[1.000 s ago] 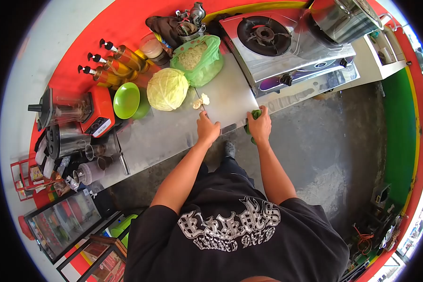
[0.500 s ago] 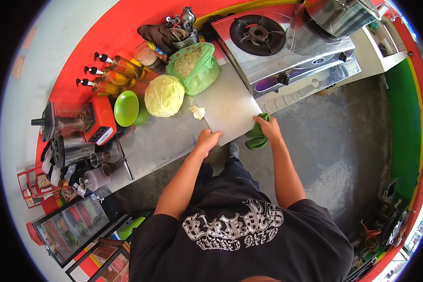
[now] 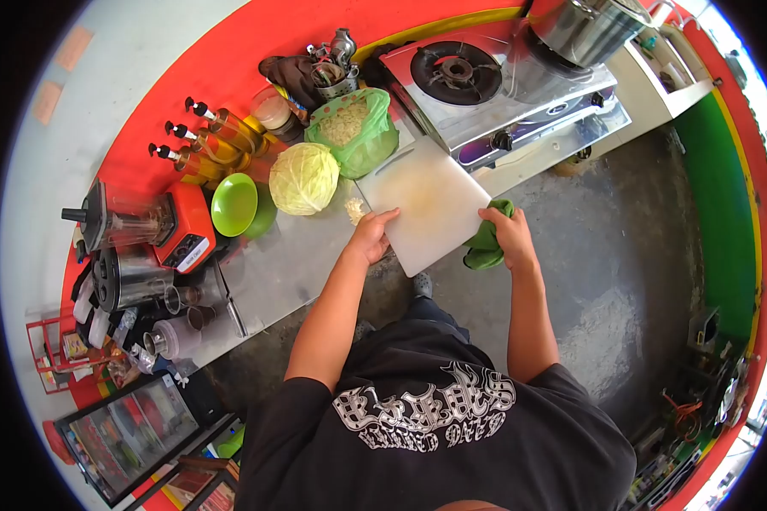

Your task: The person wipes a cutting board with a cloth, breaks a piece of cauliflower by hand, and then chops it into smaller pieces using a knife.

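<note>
A white cutting board [image 3: 430, 204] juts past the counter's front edge, its near corner over the floor. My left hand [image 3: 372, 234] grips the board's left edge, thumb on top and fingers hidden below. On the opposite edge, my right hand [image 3: 509, 232] is closed on the board, with a bunched green cloth [image 3: 487, 247] also in its grasp. Just beyond my left hand lie pale cabbage scraps [image 3: 355, 210]. A cut cabbage [image 3: 303, 179] sits behind them, beside a green plastic bag [image 3: 355, 136] of shredded cabbage.
A gas stove [image 3: 520, 102] with a large steel pot [image 3: 584, 32] stands at the back right. To the left are a green bowl [image 3: 234, 204], pump bottles [image 3: 200, 140], a red blender [image 3: 187, 226] and a knife [image 3: 233, 307] near the counter edge.
The cutting board has come toward me and tilted, showing more of its surface over the floor. My left hand has shifted up along its edge, and my right hand has moved slightly right.
</note>
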### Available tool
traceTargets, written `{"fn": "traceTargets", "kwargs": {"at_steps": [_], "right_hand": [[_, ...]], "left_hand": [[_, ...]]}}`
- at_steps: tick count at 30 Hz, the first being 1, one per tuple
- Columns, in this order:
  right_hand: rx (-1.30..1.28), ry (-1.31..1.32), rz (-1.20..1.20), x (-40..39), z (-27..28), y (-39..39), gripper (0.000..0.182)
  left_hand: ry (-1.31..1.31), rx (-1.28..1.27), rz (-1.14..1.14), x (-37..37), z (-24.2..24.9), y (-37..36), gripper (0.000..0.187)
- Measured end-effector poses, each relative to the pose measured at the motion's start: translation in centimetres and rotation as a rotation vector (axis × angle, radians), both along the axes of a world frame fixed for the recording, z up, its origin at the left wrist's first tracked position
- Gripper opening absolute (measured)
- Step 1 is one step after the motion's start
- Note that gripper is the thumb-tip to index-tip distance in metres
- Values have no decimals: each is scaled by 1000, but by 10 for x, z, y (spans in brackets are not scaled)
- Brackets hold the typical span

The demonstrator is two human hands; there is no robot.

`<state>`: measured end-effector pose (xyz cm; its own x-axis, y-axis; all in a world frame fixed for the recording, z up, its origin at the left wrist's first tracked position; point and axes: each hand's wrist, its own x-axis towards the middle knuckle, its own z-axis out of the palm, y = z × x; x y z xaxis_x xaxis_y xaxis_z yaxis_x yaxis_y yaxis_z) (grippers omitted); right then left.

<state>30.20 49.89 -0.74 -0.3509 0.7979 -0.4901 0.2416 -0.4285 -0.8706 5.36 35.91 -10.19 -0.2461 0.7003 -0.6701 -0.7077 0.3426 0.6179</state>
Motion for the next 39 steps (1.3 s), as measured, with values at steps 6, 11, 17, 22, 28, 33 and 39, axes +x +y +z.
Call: {"fn": "traceTargets", "kwargs": {"at_steps": [6, 11, 17, 22, 28, 33, 39], "right_hand": [[262, -40, -57, -6, 43, -27, 25], [359, 101, -67, -10, 89, -41, 21], [234, 429, 133, -19, 107, -27, 17], [237, 505, 260, -87, 136, -56, 21], [277, 421, 327, -196, 132, -102, 17], [517, 433, 187, -269, 124, -160, 23], [428, 783, 721, -282, 163, -304, 44]], "left_hand": [[-169, 225, -60, 1, 23, -18, 34], [-112, 491, 64, -4, 64, -36, 45], [-275, 752, 13, -70, 116, -104, 56], [-39, 704, 143, -126, 120, -205, 53], [144, 570, 369, -125, 115, -324, 51], [256, 611, 651, -106, 121, -370, 49], [454, 561, 800, -87, 136, -375, 43]]}}
